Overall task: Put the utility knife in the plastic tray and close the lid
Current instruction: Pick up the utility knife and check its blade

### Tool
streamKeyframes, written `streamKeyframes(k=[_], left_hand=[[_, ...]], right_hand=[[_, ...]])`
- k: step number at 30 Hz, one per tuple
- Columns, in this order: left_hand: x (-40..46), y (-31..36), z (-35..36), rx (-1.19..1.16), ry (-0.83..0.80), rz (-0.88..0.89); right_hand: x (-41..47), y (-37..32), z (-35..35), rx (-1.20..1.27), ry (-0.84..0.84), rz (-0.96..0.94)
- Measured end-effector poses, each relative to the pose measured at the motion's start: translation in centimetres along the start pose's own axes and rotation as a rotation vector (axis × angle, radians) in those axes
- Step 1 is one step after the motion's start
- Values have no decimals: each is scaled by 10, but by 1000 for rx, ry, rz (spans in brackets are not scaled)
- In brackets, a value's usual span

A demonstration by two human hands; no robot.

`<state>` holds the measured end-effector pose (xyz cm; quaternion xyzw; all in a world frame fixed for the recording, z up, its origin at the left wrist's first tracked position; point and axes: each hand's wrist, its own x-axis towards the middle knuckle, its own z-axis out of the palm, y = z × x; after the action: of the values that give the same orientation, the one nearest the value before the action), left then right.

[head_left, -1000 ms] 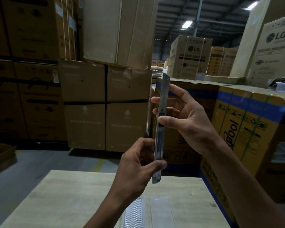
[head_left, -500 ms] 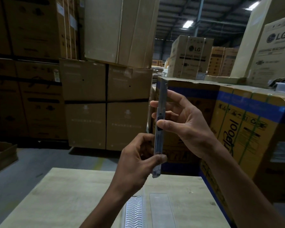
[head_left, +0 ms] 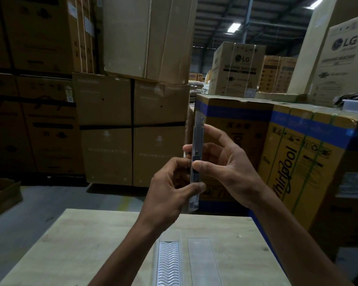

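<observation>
A slim metal utility knife (head_left: 198, 139) stands upright in the air above the table, a short length of blade showing at its top. My left hand (head_left: 170, 195) grips its lower half. My right hand (head_left: 221, 164) holds the middle, thumb pressed on the black slider. Below, on the wooden table (head_left: 91, 248), lies an open clear plastic tray (head_left: 168, 263) with a wavy ribbed bottom, its flat clear lid (head_left: 203, 263) spread out to the right of it.
Stacked brown cardboard boxes (head_left: 130, 131) stand across the aisle behind the table. A yellow and blue Whirlpool carton (head_left: 298, 162) stands close on the right. An open low box (head_left: 2, 195) sits on the floor at the left.
The exposed blade at the top has become shorter as my right thumb slid downward on the slider. Both hands and the knife dropped slightly lower.
</observation>
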<state>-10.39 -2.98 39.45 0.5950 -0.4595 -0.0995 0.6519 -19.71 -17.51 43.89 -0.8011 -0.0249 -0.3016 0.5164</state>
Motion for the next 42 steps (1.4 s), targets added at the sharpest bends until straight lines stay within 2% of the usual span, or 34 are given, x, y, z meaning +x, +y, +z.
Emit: streamKeyframes(k=[5,11,20,27,30,33,35,38,42], left_hand=[[-2,2,-1,-53,-18,0],[-5,4,0,-250,-9,-33],[-1,3,0,-188,70,-59],[0,-7,7,-56,93,-86],[1,-14,9,-45,101,-119],[4,-23,12,-31,138,-154],[6,-29,16,-50,154,-193],[8,-38,23,-40,162,-238],[7,-52,32,8,182,-277]], right_hand=[[-9,2,4,30,0,20],[-18,8,10,27,14,58],[-30,17,17,48,26,121],[-41,30,20,35,29,142],[-48,36,23,-32,69,125],[-59,48,32,-131,283,59],[-67,59,39,-304,414,-26],[-77,76,49,-531,430,-146],[-87,95,53,-643,389,-170]])
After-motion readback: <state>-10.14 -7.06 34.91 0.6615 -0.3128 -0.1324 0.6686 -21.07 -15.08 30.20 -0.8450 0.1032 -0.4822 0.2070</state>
